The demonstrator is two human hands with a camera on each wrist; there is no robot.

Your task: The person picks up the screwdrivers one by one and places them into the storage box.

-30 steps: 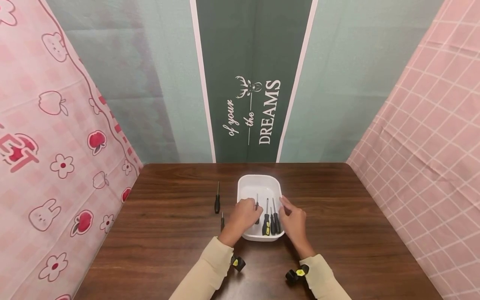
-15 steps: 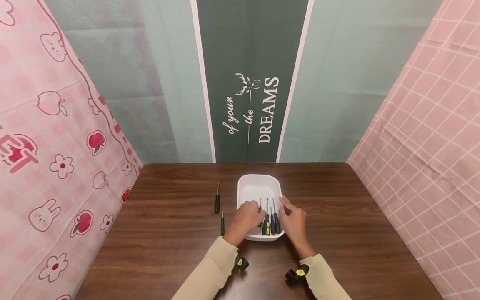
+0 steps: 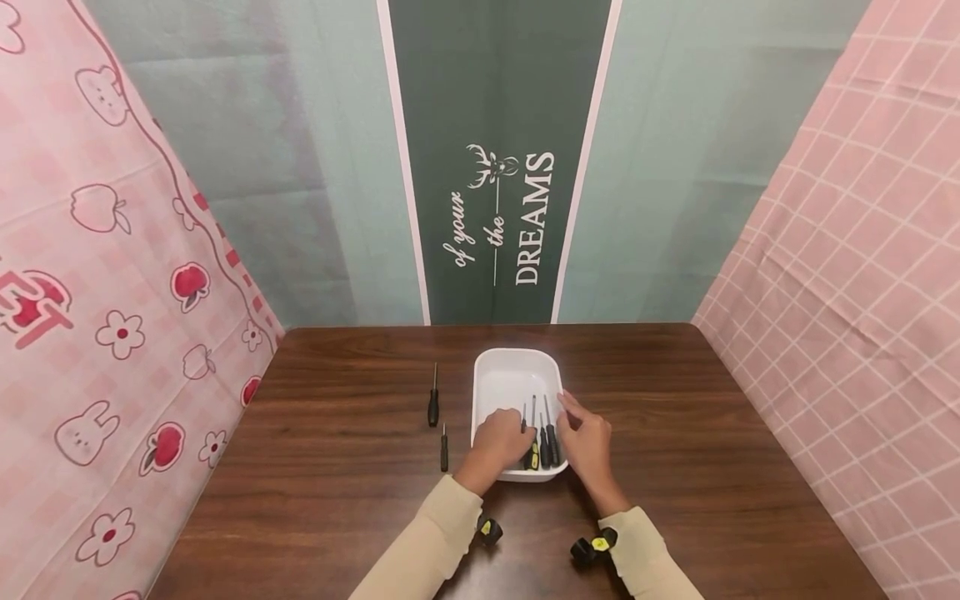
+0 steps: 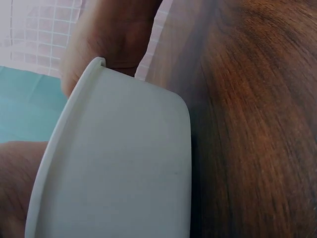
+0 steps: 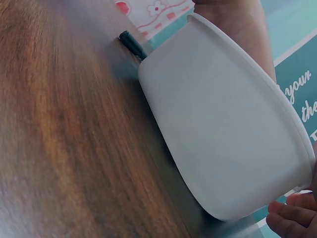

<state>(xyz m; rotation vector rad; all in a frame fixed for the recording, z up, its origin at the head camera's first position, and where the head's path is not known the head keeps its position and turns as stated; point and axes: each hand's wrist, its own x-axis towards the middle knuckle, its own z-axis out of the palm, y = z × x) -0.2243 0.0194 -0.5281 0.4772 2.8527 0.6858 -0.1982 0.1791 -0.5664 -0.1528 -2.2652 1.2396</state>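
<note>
A white plastic tray (image 3: pixel 497 375) stands on the wooden table with several screwdrivers lying in its right half. Reaching in over the near left rim, my left hand (image 3: pixel 498 440) holds a small black screwdriver (image 3: pixel 523 426), its handle mostly hidden by the fingers. Just right of it lie a black-and-yellow screwdriver (image 3: pixel 535 455) and two black ones, shafts pointing away from me. My right hand (image 3: pixel 588 442) grips the tray's right rim between thumb and fingers. Both wrist views show mostly the tray's outer wall (image 4: pixel 124 148), with the held screwdriver out of sight.
Left of the tray, a longer black screwdriver (image 3: pixel 433 408) and a shorter one (image 3: pixel 444 450) lie on the table (image 3: pixel 322 467). Behind the table hangs a green curtain (image 3: pixel 480 92), with pink cloths on both sides.
My left hand has slid right inside the tray, bringing the small screwdriver up beside the black-and-yellow one. The right hand has stayed on the rim.
</note>
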